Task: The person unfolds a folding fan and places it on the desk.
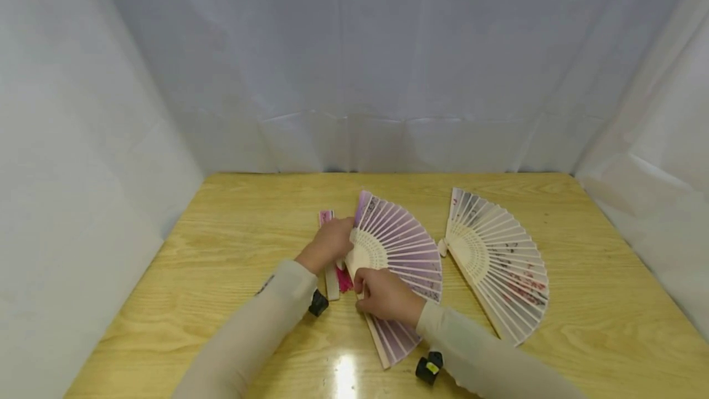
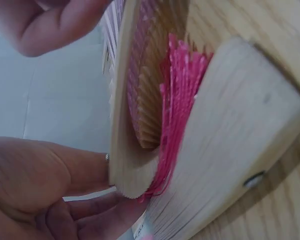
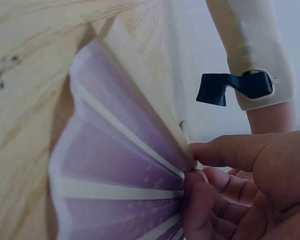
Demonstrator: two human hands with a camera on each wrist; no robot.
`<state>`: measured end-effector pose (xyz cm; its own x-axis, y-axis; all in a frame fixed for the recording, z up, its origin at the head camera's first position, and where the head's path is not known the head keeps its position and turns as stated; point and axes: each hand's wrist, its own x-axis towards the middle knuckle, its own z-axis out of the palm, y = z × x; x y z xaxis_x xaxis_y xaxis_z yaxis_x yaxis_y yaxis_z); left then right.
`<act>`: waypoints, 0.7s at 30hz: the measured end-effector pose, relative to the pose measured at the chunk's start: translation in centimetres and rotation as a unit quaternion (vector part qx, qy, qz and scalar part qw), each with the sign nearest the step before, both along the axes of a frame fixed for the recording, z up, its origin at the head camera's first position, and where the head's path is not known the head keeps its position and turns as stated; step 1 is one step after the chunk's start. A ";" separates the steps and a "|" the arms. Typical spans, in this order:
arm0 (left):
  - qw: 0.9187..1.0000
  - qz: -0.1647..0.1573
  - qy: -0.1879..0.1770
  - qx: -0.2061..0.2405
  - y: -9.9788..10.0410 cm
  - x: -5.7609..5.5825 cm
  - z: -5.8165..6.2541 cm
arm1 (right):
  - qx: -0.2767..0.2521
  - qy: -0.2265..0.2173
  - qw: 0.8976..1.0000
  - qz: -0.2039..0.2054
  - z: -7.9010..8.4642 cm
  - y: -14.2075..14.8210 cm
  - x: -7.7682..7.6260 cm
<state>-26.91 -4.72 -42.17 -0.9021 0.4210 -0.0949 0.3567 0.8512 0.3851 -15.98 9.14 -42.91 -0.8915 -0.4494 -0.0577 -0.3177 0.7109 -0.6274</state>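
Observation:
A purple folding fan (image 1: pixel 412 245), spread wide, stands in both hands in the middle of the table. My left hand (image 1: pixel 329 242) pinches it near its narrow pivot end; in the left wrist view the thumb lies by the small rivet. My right hand (image 1: pixel 388 294) pinches the near outer stick (image 3: pixel 145 90) between thumb and fingers. Beside the left hand lies a folded fan (image 1: pixel 332 288), pale wood with a pink end, partly covered by that hand. A pink tassel (image 2: pixel 180 95) hangs between the two fans.
To the right, a white folding fan (image 1: pixel 498 263) with red and grey flower print lies spread on the wooden table (image 1: pixel 238 233). A pale tag (image 1: pixel 442 247) sits at its pivot. White sheeting (image 1: pixel 360 66) encloses the back and sides.

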 end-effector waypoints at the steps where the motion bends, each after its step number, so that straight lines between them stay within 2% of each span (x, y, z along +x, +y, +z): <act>1: 1.000 0.000 0.005 -0.013 0.1 0.0 0.0 | -0.001 0.001 1.000 0.001 0.0 0.0 0.0; 5: 0.999 0.002 0.020 -0.042 0.2 0.0 0.0 | -0.002 0.002 1.000 0.003 0.1 0.0 0.1; 14: 0.999 -0.002 0.027 -0.043 0.2 0.0 0.1 | 0.002 0.008 1.000 -0.002 0.5 0.1 0.2; 21: 0.999 0.005 0.036 -0.009 -0.2 -0.2 0.2 | -0.003 0.016 1.000 -0.011 0.9 0.0 0.1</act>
